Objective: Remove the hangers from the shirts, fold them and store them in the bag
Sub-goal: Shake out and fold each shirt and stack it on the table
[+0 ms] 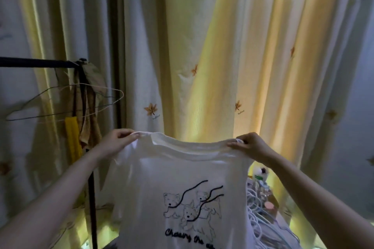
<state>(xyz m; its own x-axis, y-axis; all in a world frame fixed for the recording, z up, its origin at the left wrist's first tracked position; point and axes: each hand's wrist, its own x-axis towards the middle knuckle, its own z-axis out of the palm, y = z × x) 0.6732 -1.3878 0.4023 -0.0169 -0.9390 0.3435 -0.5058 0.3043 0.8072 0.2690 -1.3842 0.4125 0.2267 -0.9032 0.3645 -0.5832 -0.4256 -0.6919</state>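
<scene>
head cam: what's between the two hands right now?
In the head view, only the white shirt's neckline edge spans from left hand to right hand; both pinch its shoulders. No hanger is visible in it.

A single wide-angle camera is sitting on the person's head, looking forward and slightly down, close over both outstretched arms. It is facing the curtain straight ahead, with a clothes rack showing at the left edge.
</scene>
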